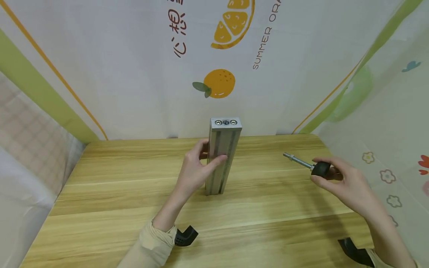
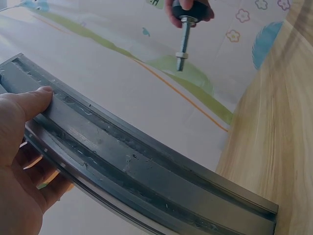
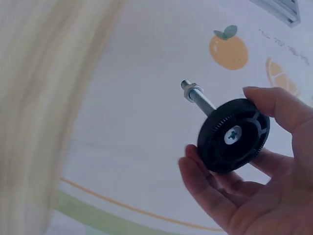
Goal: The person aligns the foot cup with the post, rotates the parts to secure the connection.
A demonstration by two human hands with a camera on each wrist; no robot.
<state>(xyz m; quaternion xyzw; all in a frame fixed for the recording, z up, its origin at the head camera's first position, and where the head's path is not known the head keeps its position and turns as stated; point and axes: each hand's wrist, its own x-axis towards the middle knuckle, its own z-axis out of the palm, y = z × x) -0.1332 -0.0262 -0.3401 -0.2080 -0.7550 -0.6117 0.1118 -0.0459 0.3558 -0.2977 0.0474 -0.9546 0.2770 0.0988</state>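
Observation:
An aluminium profile (image 1: 222,156) stands upright on the wooden table, three round holes showing in its top end. My left hand (image 1: 197,163) grips it around the upper half, thumb across the front face and fingers behind. In the left wrist view, grooves run along the length of the profile (image 2: 132,156). Off to the right, my right hand (image 1: 345,182) holds a levelling foot (image 1: 320,169) by its black round base, above the table. Its threaded rod points left toward the profile. The right wrist view shows a nut (image 3: 191,91) near the rod's tip and a screw in the base.
The wooden table (image 1: 110,208) ends at a white printed curtain (image 1: 140,93) behind the profile. More printed cloth (image 1: 385,141) hangs along the right side, close to my right hand. Black wrist mounts (image 1: 186,236) stick out from both sleeves.

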